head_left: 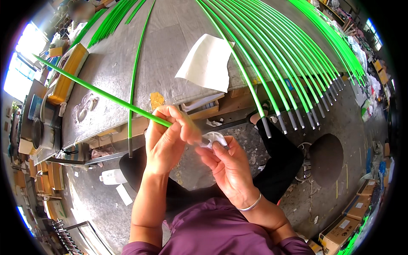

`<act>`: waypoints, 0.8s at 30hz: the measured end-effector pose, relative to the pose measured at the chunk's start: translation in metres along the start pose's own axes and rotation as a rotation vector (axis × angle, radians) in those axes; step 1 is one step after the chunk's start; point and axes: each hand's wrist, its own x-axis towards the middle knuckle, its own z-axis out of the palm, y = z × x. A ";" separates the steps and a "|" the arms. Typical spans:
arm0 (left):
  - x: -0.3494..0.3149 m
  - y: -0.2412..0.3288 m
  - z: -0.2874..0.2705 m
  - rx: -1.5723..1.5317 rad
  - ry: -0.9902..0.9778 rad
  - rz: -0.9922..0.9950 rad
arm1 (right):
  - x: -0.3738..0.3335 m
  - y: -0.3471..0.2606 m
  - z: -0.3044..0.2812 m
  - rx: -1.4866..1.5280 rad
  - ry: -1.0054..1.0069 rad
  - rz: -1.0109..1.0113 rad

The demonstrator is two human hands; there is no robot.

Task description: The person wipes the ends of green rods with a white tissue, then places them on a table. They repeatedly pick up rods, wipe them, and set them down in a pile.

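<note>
A long, thin green rod (106, 98) slants from the upper left into my left hand (163, 142), whose fingers are closed round its near end. My right hand (233, 172), with a silver bangle at the wrist, pinches a small round whitish, see-through ring (214, 138) between thumb and fingers. It looks like a roll of clear tape, though I cannot be sure. The ring is just right of my left fingertips, which are smeared by motion. My left hand hides the rod's tip.
On the grey table (170, 55) lie a white sheet (206, 63) and a row of green rods (280, 76) with dark ends overhanging the near edge. A single rod (135, 72) lies left of the sheet. A round stool (326, 159) and a white bottle (111, 177) are below.
</note>
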 end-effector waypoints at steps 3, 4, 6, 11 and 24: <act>-0.006 -0.002 -0.004 0.104 -0.008 0.018 | 0.001 0.004 -0.002 0.015 0.012 -0.026; -0.009 -0.002 -0.003 0.166 0.016 0.025 | 0.002 0.006 -0.003 0.021 0.013 -0.035; -0.012 -0.002 -0.003 0.219 0.023 0.030 | 0.003 0.009 -0.004 0.028 0.025 -0.053; -0.018 -0.001 -0.002 0.265 0.034 0.039 | 0.006 0.009 -0.005 0.034 0.016 -0.068; -0.027 -0.004 -0.003 0.376 0.199 0.099 | 0.004 0.012 -0.004 0.010 0.004 -0.063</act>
